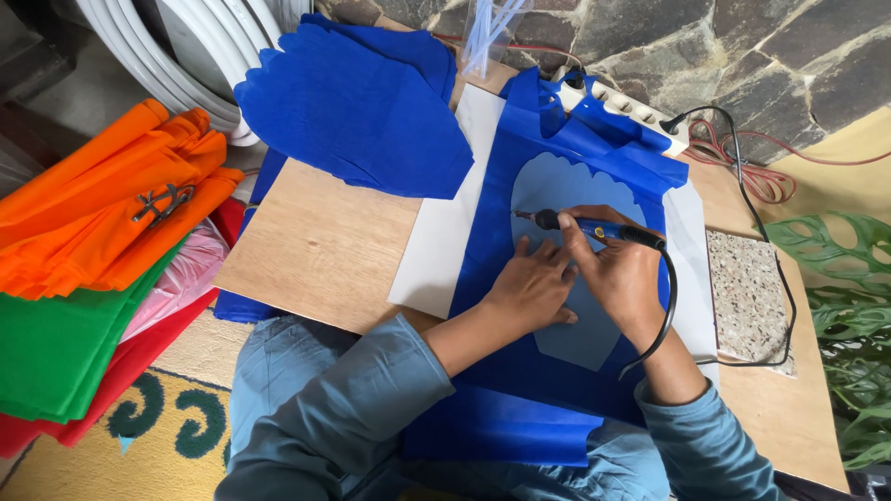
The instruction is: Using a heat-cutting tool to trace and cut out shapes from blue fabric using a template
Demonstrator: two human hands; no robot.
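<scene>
Sleeves nearest us lead to our left hand [534, 288], spread flat to pin the pale blue template [566, 199] on the blue fabric [520, 390] over the white sheet [445, 232]. Our right hand [624, 274] grips the corded cutting pen [594, 227] like a pencil, tip at the template's edge. Its tip is too small to read. Beyond, the power strip [617, 107] is half covered.

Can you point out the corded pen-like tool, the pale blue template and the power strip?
corded pen tool [599, 228]: head view, on its blue barrel.
pale blue template [557, 190]: head view, on its upper bare area.
power strip [624, 107]: head view, on its white top face.
</scene>
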